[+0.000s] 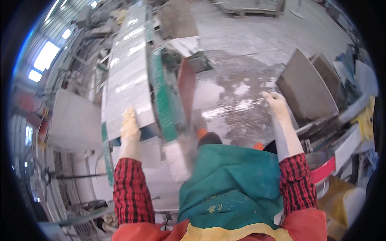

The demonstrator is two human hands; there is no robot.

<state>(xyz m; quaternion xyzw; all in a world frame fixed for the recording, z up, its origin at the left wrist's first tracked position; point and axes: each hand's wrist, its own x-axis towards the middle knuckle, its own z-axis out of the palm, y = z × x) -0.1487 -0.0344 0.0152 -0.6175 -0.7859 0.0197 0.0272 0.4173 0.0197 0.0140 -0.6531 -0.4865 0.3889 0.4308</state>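
The long pale panel [126, 90] stretches from the centre-left toward eleven o'clock, its near end at nine. The left hand [130, 125], gloved, lies on that end with fingers outstretched and close together, not clamped, perhaps to steady it. The green rail [161, 96] runs beside the panel, probably as a guide or edge guard. The right hand [277, 102], at two o'clock, curls its fingers in; nothing shows in its grasp. Just beyond it at two, a grey slab [307, 88] leans tilted, likely stood on edge to save room. The grey floor [237, 104] shines wet toward one. Bright windows [46, 56] light the cluttered workshop at ten.
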